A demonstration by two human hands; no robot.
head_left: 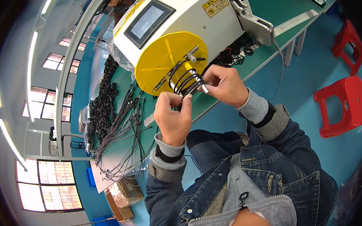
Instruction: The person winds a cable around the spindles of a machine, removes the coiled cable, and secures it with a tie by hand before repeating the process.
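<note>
A coil of black cable (182,81) is looped around the silver pegs that stand out from a yellow disc (151,71) on the front of a white machine (192,22). My left hand (172,118) is closed, with thumb and forefinger pinching the near-left side of the coil by one peg's end. On the other side, my right hand (227,85) has its fingers curled in against the coil, beside the end of a second silver peg (205,88). Its fingertips are partly hidden, but they appear to grip the cable.
The machine, with a screen (149,22) and metal arm (258,25), stands on a green table (244,64). Bundled black cables (100,105) and loose cable ends (128,124) lie left. A ruler (295,22) lies far right. Red stools (344,104) stand right; a cardboard box (124,198) sits lower left.
</note>
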